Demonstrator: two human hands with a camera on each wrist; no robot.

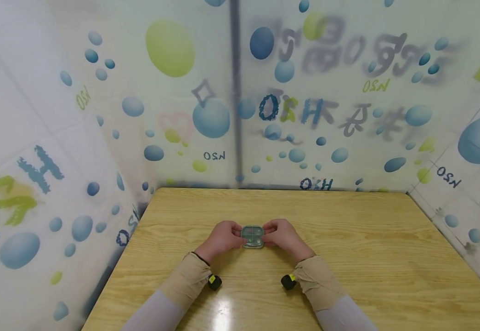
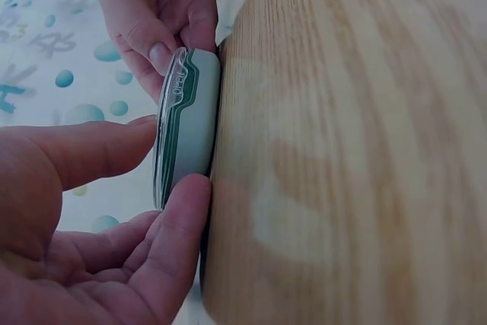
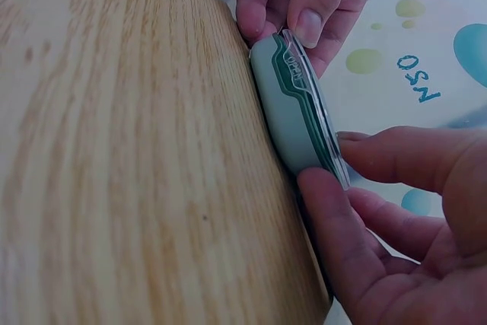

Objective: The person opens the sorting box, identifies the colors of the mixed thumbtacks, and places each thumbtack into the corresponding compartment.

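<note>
A small pale-green pill box (image 1: 252, 236) with a clear lid and inner dividers lies flat on the wooden table. Its lid looks closed, and the word OPEN shows on the edge of the pill box (image 3: 293, 104) in the right wrist view. From the left side, my left hand (image 1: 223, 236) pinches the box, thumb at the lid's rim and fingers against its side. My right hand (image 1: 283, 235) grips the opposite side the same way. Whatever the compartments hold is too small to make out.
The light wood table (image 1: 368, 239) reaches out on both sides of the hands. Behind it hangs a white curtain (image 1: 206, 55) printed with blue and green bubbles and letters. Black wrist cameras (image 1: 215, 282) sit under both forearms.
</note>
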